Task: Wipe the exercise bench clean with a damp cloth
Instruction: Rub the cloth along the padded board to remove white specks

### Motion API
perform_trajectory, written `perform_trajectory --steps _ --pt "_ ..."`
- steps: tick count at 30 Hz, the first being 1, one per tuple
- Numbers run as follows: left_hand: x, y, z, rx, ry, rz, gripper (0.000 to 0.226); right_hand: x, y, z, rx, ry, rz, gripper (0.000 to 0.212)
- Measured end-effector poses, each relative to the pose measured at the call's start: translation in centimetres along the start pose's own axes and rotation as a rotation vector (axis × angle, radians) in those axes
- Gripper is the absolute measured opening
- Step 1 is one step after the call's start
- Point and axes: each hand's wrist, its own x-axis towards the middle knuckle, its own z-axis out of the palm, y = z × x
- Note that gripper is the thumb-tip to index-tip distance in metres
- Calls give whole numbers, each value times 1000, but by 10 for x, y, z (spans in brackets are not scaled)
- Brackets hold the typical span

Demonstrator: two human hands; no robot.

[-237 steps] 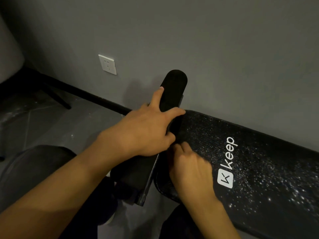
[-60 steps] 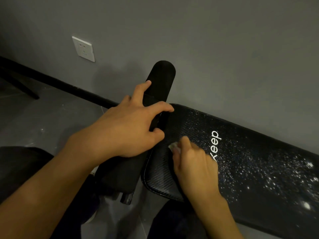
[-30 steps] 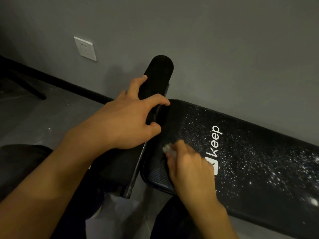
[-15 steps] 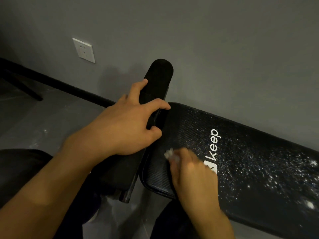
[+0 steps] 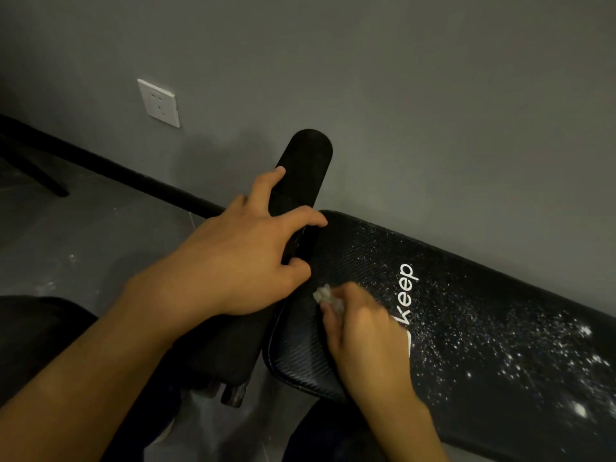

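Left hand [image 5: 240, 261], right hand [image 5: 366, 335]: one cloth [image 5: 325, 294], one bench [image 5: 500, 335].

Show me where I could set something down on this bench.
Free: the long pad right of the keep logo, though speckled. Crowded: its left end, where the right hand holds the cloth beside the left hand gripping the narrow pad.

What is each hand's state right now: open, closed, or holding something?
Left hand: fingers gripping the small black pad.
Right hand: fingers pinching the white cloth against the bench.
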Motion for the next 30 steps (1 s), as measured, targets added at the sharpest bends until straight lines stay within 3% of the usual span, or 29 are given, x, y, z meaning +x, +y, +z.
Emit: perform_trajectory --steps 4,9,15,23,26,30 --pt "-2 1 -1 2 -8 -2 56 34 8 -4 -118 -3 -14 29" --pt "-1 0 -1 22 -10 -3 56 108 25 -5 -130 55 112 32" --pt "-1 -2 -2 15 -21 11 57 59 31 -13 9 -17 -18 28" --pt "-4 -1 -3 33 -31 29 56 129 47 -15 -45 49 86 30" --pt "-2 0 -4 44 -31 20 57 92 44 -12 88 -26 38 26" --pt "-3 0 -4 29 -32 12 58 59 44 -12 -3 -10 -5 21"
